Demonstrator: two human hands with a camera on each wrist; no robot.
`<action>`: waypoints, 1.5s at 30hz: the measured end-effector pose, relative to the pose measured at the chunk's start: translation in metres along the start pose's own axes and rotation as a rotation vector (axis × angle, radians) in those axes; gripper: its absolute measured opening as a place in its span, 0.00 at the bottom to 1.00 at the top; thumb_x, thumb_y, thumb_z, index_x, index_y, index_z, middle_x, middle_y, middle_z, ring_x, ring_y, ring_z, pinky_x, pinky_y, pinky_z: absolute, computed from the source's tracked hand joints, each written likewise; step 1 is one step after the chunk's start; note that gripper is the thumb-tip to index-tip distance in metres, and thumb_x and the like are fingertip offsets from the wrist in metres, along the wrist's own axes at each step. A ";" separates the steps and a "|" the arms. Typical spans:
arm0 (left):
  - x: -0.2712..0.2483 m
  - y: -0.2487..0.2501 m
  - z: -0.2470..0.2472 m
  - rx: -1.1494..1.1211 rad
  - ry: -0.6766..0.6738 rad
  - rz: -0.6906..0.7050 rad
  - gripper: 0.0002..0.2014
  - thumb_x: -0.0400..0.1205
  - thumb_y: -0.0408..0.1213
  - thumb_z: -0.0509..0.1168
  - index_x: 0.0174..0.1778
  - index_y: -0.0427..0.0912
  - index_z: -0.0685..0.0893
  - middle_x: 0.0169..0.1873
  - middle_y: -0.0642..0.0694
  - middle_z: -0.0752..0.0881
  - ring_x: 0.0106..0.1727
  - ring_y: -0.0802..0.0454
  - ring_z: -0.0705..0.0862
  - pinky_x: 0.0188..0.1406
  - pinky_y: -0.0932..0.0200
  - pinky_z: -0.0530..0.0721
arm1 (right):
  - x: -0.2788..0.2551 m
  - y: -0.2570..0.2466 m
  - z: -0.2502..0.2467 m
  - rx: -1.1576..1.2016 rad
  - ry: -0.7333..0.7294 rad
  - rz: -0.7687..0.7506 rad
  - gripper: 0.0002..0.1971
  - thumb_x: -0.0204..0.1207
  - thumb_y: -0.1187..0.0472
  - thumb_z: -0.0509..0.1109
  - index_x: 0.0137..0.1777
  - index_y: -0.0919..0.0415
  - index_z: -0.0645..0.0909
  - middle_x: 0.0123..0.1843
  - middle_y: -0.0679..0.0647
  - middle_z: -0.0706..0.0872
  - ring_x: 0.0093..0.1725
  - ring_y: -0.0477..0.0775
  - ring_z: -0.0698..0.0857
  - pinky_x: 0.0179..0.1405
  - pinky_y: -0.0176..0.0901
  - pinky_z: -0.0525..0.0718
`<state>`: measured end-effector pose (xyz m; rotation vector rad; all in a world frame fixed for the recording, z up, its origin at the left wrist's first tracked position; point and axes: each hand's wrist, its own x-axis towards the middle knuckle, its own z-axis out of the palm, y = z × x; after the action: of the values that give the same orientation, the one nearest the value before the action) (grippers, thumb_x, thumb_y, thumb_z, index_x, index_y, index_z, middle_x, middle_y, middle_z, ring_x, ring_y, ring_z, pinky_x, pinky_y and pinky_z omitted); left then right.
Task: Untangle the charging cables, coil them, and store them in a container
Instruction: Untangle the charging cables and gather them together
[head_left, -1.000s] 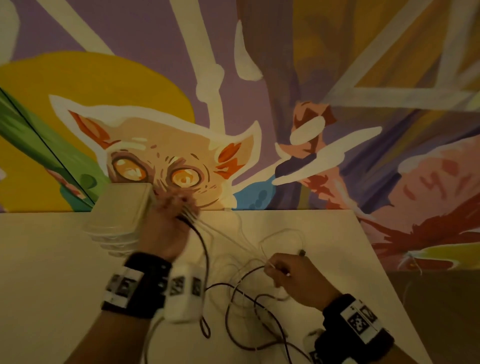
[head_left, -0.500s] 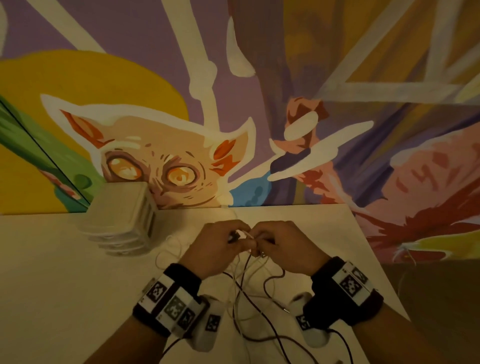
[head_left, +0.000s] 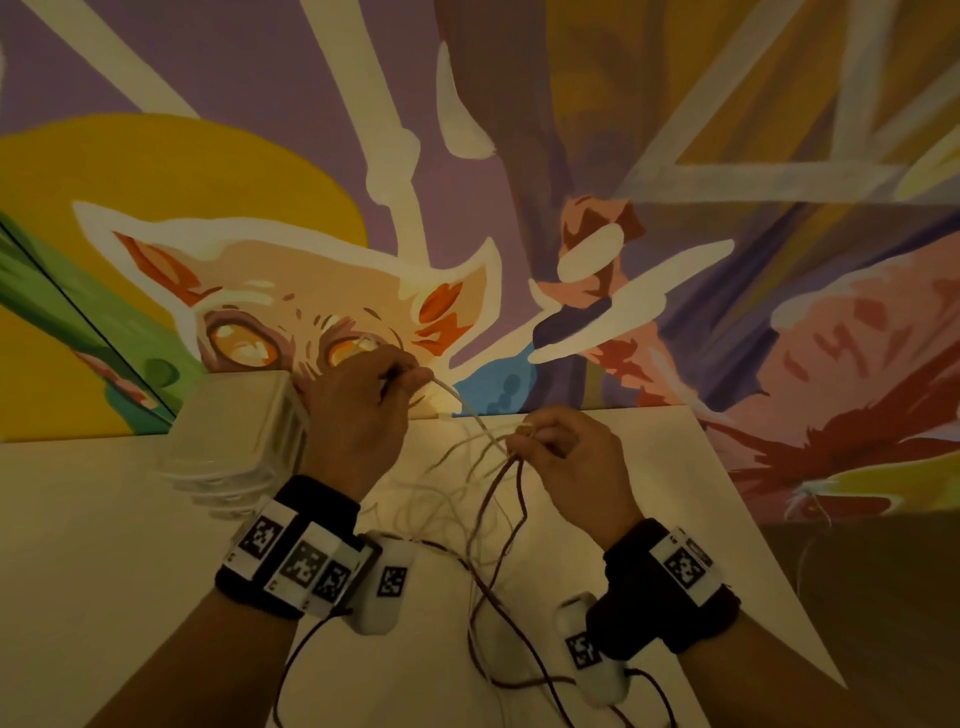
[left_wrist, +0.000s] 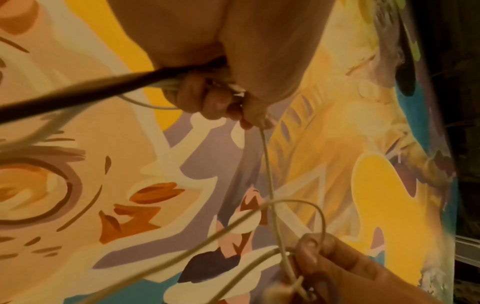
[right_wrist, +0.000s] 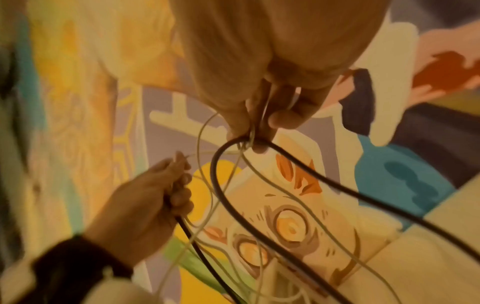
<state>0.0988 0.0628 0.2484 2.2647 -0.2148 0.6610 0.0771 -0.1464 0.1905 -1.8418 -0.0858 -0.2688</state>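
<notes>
the left hand (head_left: 358, 415) has its fingers curled around a thin cream-white charging cable (head_left: 470, 410) and a thicker dark cable (head_left: 498, 525), raised above the far edge of the pale tabletop (head_left: 104, 545). in the left wrist view the white strand leaves the pinched fingertips (left_wrist: 255, 121) and runs taut down to the other hand. the right hand (head_left: 571, 457) sits lower and to the right, its fingers closed on a bend of the dark cable together with loops of the white one; in the right wrist view the dark cable arches out from under those fingertips (right_wrist: 259, 144) in two legs. from both hands the strands hang in a loose tangle onto the table between the wrists. just left of the left hand stands a pale translucent plastic container (head_left: 234, 431), against the painted mural wall (head_left: 675, 156).
</notes>
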 end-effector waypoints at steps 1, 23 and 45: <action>0.002 -0.001 -0.002 0.015 0.016 -0.008 0.06 0.79 0.35 0.70 0.38 0.37 0.87 0.31 0.47 0.86 0.32 0.54 0.79 0.35 0.79 0.71 | 0.001 0.000 -0.002 0.076 0.053 0.017 0.07 0.69 0.67 0.79 0.39 0.59 0.83 0.35 0.56 0.90 0.40 0.52 0.90 0.44 0.43 0.87; 0.025 -0.003 -0.031 0.047 -0.032 -0.003 0.08 0.82 0.36 0.67 0.37 0.39 0.83 0.25 0.58 0.78 0.29 0.64 0.77 0.27 0.77 0.68 | 0.014 -0.011 -0.018 -0.414 -0.218 -0.072 0.07 0.72 0.62 0.74 0.46 0.52 0.80 0.44 0.47 0.87 0.44 0.42 0.85 0.43 0.31 0.80; 0.066 -0.021 -0.081 0.234 0.144 -0.016 0.12 0.82 0.44 0.66 0.42 0.38 0.85 0.32 0.46 0.80 0.34 0.49 0.75 0.29 0.57 0.60 | 0.011 0.078 -0.009 -1.256 -0.658 0.237 0.24 0.84 0.40 0.45 0.67 0.51 0.75 0.71 0.58 0.74 0.69 0.64 0.74 0.63 0.58 0.76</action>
<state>0.1310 0.1383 0.3167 2.4245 -0.0502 0.8760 0.1014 -0.1779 0.1224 -3.0878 -0.1735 0.6164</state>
